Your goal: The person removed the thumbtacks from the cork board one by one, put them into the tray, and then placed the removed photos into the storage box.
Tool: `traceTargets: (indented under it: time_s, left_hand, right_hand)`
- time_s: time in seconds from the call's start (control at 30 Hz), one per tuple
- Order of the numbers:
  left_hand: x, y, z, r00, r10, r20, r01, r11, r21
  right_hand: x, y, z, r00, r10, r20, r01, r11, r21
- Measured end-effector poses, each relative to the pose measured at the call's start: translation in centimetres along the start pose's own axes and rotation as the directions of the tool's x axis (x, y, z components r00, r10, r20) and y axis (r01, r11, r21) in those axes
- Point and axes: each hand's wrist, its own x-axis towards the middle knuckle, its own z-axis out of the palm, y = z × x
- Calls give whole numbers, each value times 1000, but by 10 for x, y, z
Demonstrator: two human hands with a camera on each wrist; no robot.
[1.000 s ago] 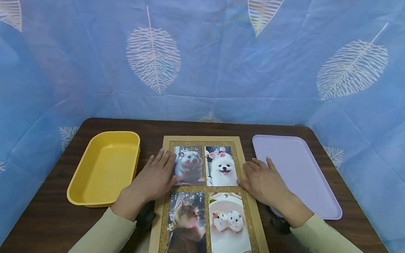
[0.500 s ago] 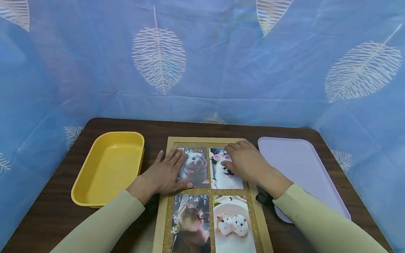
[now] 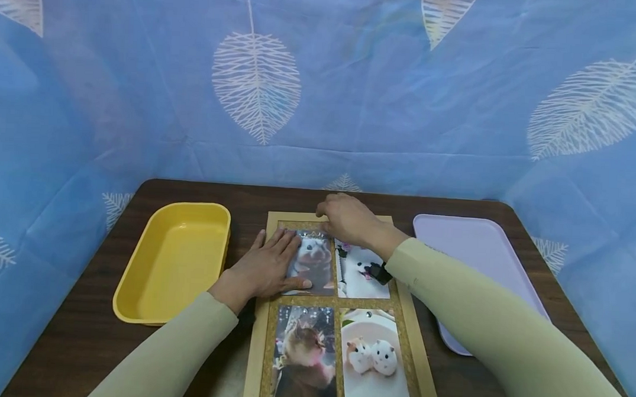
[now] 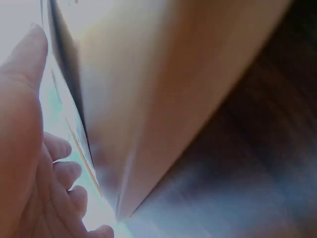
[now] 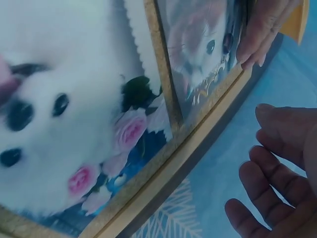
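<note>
A wooden picture frame (image 3: 258,350) holds several animal photos in separate panes. My left hand (image 3: 267,267) rests flat with spread fingers on its upper left side, partly over the crowned-mouse photo (image 3: 322,270); the left wrist view shows the frame's side (image 4: 148,124) beside the thumb. Over the top edge hangs my right hand (image 3: 351,220), its fingers loosely bent. In the right wrist view these fingers (image 5: 265,191) hold nothing and stand apart from the frame edge (image 5: 158,186). The right wrist partly covers the white dog photo (image 3: 356,289).
A yellow tray (image 3: 171,263) stands left of the frame, and a flat lilac tray (image 3: 465,240) lies on the right, partly behind my right sleeve. Beneath them is a dark brown table (image 3: 88,330). A blue leaf-print cloth (image 3: 354,93) hangs behind it.
My right hand has moved from the frame's right side up and left to its top edge. The left hand has stayed on the left side, fingers a little farther up the frame.
</note>
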Motion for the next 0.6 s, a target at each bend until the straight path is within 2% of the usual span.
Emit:
traceTargets:
  time_s: [0.1, 0.27, 0.47, 0.6]
  left_hand:
    - [0, -2, 1, 1000, -5, 21, 5, 1000, -13]
    - [1, -2, 1, 999, -1, 42, 1, 1000, -2]
    - [1, -3, 3, 999, -8, 51, 8, 1000, 6]
    - [0, -4, 4, 999, -5, 45, 6, 1000, -3]
  right_hand:
    - [12, -3, 5, 1000, -9, 7, 9, 1000, -8]
    - [21, -2, 9, 999, -34, -4, 33, 997, -70]
    - [29, -1, 23, 988, -154, -14, 148, 970, -192]
    - [35, 1, 34, 974, -221, -59, 201, 950, -239]
